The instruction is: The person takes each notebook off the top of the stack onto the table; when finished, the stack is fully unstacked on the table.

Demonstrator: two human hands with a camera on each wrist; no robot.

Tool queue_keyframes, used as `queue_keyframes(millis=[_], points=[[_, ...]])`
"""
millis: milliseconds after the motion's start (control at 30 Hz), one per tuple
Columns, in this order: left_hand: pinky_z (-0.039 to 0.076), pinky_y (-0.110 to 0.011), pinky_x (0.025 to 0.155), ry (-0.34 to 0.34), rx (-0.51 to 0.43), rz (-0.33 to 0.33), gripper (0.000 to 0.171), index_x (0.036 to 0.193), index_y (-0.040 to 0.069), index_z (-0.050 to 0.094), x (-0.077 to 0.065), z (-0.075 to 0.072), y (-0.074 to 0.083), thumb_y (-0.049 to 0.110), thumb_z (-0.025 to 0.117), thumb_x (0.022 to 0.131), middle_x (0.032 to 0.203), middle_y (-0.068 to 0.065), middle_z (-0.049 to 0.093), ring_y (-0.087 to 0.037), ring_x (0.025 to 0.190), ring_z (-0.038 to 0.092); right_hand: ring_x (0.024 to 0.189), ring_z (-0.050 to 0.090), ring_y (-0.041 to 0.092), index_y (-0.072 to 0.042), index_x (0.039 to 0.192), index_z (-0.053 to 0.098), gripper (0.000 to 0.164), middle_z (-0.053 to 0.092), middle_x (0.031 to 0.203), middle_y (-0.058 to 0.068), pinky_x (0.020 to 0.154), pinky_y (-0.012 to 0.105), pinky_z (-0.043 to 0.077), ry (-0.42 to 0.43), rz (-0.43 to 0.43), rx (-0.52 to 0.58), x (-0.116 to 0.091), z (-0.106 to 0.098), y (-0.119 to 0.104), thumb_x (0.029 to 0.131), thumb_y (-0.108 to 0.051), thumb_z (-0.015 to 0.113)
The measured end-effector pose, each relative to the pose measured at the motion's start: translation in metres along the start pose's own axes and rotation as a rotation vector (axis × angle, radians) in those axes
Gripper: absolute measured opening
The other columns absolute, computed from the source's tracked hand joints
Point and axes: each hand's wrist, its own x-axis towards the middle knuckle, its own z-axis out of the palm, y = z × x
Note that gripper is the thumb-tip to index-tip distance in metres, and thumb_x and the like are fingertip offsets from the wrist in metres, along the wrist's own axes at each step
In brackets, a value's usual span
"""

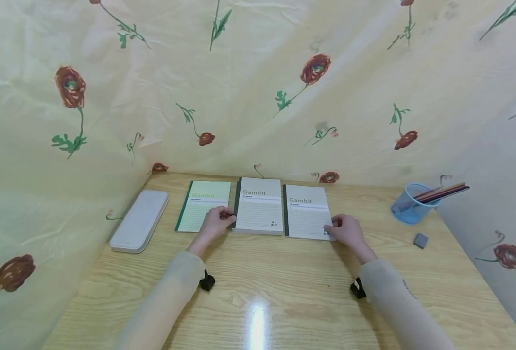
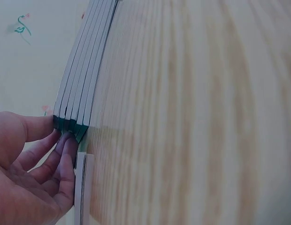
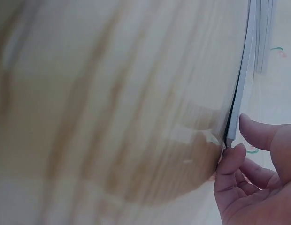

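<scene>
White, dark-spined paper notebooks (image 1: 259, 211) sit stacked on the pale wooden worktop (image 1: 280, 272). The left hand (image 1: 217, 221) pinches their spines; the right hand (image 1: 347, 230) pinches a thin white paper notebook (image 1: 308, 214) by its near corner. The stack is probably heavy and slippy, so squeeze both long sides.

A white case (image 1: 139, 221) lies at the left of the wooden table (image 1: 284, 272). At the right, a blue cup (image 1: 411, 217) holds pencils (image 1: 448, 193), near a grey eraser (image 1: 421, 240). Flowered cloth (image 1: 240, 78) hangs behind.
</scene>
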Motion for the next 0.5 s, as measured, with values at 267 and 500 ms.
queue_keyframes(millis=[267,500], points=[[0.051,-0.037,0.083,0.003,0.001,0.006,0.018,0.109,-0.001,0.067,0.000,0.000,0.001,0.010,0.068,0.095,0.102,-0.012,0.066,-0.024,0.094,0.061,0.088,0.057,0.030,0.013,0.119,0.059,0.043,0.062,0.102,0.023,0.072,0.037,0.048,0.005,0.008,0.014,-0.002,-0.001,0.000,0.094,-0.021,0.068],[0.051,-0.037,0.083,0.003,-0.003,0.007,0.017,0.109,-0.001,0.068,-0.001,0.000,0.001,0.009,0.068,0.095,0.101,-0.012,0.066,-0.024,0.093,0.061,0.084,0.056,0.027,0.008,0.125,0.056,0.047,0.061,0.103,0.020,0.067,0.035,0.045,0.010,0.067,-0.018,-0.003,-0.003,-0.010,0.097,-0.029,0.063]])
